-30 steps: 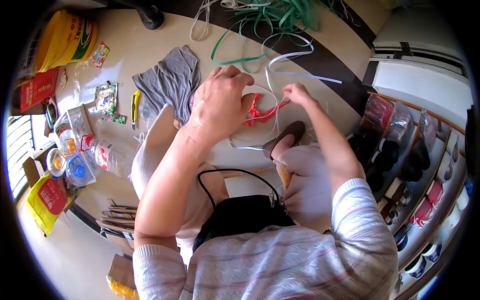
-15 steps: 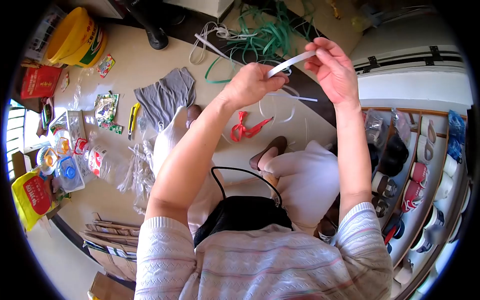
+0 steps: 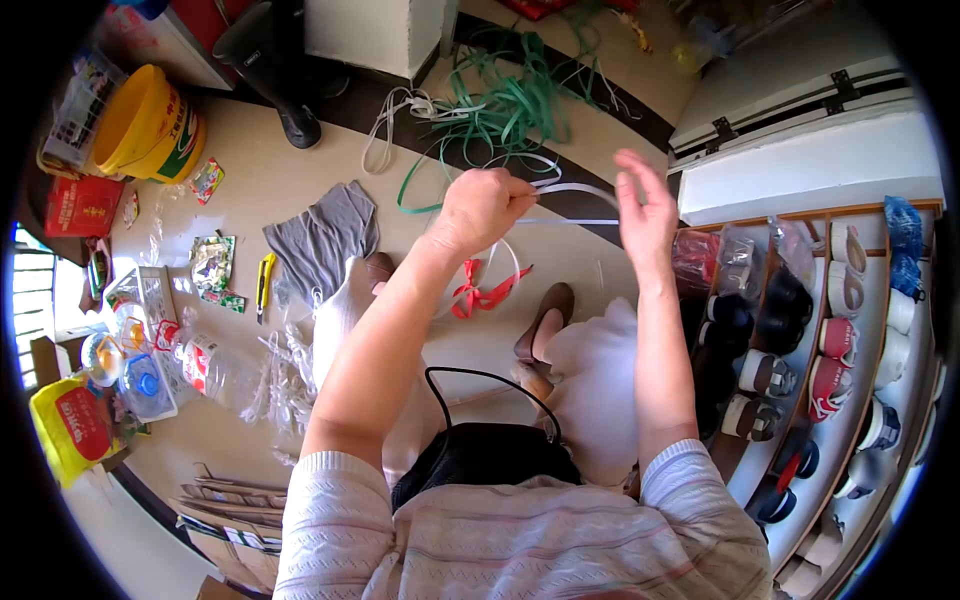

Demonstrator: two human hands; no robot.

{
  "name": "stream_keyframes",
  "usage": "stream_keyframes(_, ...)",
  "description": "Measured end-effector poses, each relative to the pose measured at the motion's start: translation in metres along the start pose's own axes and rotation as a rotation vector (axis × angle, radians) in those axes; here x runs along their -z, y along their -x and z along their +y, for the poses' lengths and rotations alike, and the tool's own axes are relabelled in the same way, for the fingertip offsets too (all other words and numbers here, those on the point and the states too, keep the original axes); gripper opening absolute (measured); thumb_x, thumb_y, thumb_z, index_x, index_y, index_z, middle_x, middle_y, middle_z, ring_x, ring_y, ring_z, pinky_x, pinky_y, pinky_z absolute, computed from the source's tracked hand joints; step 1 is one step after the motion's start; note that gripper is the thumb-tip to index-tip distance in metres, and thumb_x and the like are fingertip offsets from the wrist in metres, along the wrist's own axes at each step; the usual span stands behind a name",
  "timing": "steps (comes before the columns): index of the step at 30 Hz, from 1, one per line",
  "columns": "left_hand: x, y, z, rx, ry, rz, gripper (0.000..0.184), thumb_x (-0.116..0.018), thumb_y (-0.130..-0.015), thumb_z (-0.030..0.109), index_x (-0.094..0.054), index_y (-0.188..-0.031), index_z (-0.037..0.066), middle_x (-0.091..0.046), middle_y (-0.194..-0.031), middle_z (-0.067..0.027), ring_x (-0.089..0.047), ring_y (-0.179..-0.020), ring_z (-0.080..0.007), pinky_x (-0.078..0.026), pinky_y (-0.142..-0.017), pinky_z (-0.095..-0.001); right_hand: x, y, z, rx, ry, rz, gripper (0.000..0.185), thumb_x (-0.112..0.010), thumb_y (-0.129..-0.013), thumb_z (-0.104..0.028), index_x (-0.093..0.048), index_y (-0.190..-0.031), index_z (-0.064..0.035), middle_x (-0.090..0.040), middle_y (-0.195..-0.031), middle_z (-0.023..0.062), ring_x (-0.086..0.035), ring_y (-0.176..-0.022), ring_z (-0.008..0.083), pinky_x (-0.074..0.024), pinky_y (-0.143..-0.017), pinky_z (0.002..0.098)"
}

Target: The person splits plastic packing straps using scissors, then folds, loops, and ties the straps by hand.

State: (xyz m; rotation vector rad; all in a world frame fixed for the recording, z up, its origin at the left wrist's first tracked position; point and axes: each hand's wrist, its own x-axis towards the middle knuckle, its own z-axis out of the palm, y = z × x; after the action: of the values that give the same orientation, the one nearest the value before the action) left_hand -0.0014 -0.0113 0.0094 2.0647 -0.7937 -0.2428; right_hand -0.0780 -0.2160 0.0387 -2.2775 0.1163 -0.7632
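My left hand (image 3: pixel 485 208) is closed round a white strap (image 3: pixel 580 188), with fingers and thumb pinched together. The strap runs right from it toward my right hand (image 3: pixel 645 205), which is raised with its fingers apart and slightly blurred. Whether the strap touches my right hand's fingers is hard to see. Loops of the strap hang below my left hand, over a red ribbon (image 3: pixel 482 290) on the floor. Beyond both hands lies a tangle of green straps (image 3: pixel 515 95), beside a bundle of white cord (image 3: pixel 415 105).
A grey cloth (image 3: pixel 325 238) and a yellow cutter (image 3: pixel 265 285) lie on the floor at left, near plastic bottles (image 3: pixel 205 365) and a yellow bucket (image 3: pixel 145 125). A shoe rack (image 3: pixel 810 370) stands at right. Black boots (image 3: pixel 270 75) are at the top.
My left hand has gone from palm-down over the ribbon to pinching the strap farther up. My right hand rose to the strap, then came lower with its fingers spread. The view has shifted.
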Motion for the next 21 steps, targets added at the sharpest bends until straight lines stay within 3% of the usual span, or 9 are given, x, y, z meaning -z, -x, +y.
stream_keyframes(1,-0.004,-0.001,0.002,-0.011,-0.004,-0.002,0.017,-0.062,-0.078,0.023,-0.069,-0.089,0.012,-0.063,-0.08,-0.0112,-0.06,-0.075,-0.0314,-0.048,-0.068,-0.0383,-0.007,0.005,-0.018,-0.167,-0.14,-0.072,0.019,-0.059,-0.084,-0.011,-0.062,-0.101,-0.0048,-0.064,-0.1,0.0105,-0.063,-0.085,0.0203,-0.0493,-0.076,0.0273)
stream_keyframes(5,-0.013,-0.005,0.006,0.032,0.102,0.028,0.014,-0.061,-0.078,0.019,-0.069,-0.088,0.012,-0.062,-0.08,-0.012,-0.059,-0.075,-0.032,-0.048,-0.067,-0.0375,-0.03,0.021,-0.01,-0.263,-0.131,-0.339,0.014,-0.056,-0.087,-0.012,-0.062,-0.095,-0.0026,-0.065,-0.077,0.0076,-0.061,-0.068,0.0154,-0.0486,-0.062,0.0285)
stream_keyframes(6,-0.015,-0.007,0.006,0.047,0.129,0.027,0.016,-0.059,-0.081,0.018,-0.068,-0.091,0.008,-0.063,-0.079,-0.0107,-0.061,-0.071,-0.0246,-0.048,-0.065,-0.0332,-0.03,0.022,-0.007,-0.311,-0.16,-0.346,0.014,-0.055,-0.088,-0.014,-0.062,-0.092,-0.0019,-0.064,-0.071,0.0053,-0.059,-0.064,0.013,-0.047,-0.059,0.0284)
stream_keyframes(10,-0.021,-0.015,0.01,0.285,0.634,-0.142,0.029,-0.052,-0.091,0.023,-0.06,-0.107,-0.001,-0.063,-0.082,-0.0047,-0.06,-0.071,-0.0121,-0.049,-0.064,-0.0237,-0.032,0.016,0.0,-0.439,-0.525,-0.129,0.02,-0.053,-0.091,-0.019,-0.062,-0.092,-0.001,-0.061,-0.072,0.0019,-0.058,-0.067,0.0097,-0.046,-0.062,0.0236)
stream_keyframes(14,-0.038,-0.011,0.021,0.389,0.867,-0.293,0.038,-0.047,-0.093,0.03,-0.055,-0.113,-0.001,-0.063,-0.093,-0.0086,-0.061,-0.079,-0.0154,-0.049,-0.069,-0.027,-0.033,0.011,0.0,-0.499,-0.83,-0.013,0.024,-0.051,-0.093,-0.024,-0.06,-0.097,-0.0019,-0.064,-0.084,0.0061,-0.061,-0.073,0.012,-0.0469,-0.068,0.0236)
stream_keyframes(17,-0.04,-0.01,0.028,0.443,0.982,-0.329,0.042,-0.046,-0.094,0.033,-0.054,-0.112,-0.003,-0.063,-0.095,-0.0114,-0.062,-0.081,-0.018,-0.05,-0.07,-0.0297,-0.026,0.009,0.002,-0.622,-1.028,0.089,0.026,-0.049,-0.093,-0.026,-0.057,-0.099,-0.0013,-0.064,-0.088,0.0085,-0.062,-0.077,0.0139,-0.0475,-0.069,0.0246)
stream_keyframes(21,-0.047,-0.001,0.031,0.49,1.136,-0.503,0.045,-0.044,-0.094,0.035,-0.053,-0.112,-0.006,-0.063,-0.092,-0.0133,-0.062,-0.078,-0.0206,-0.051,-0.07,-0.0323,-0.027,0.009,0.008,-0.616,-1.116,0.156,0.028,-0.05,-0.093,-0.028,-0.055,-0.1,-0.0013,-0.064,-0.089,0.0095,-0.062,-0.079,0.0162,-0.0479,-0.069,0.0256)
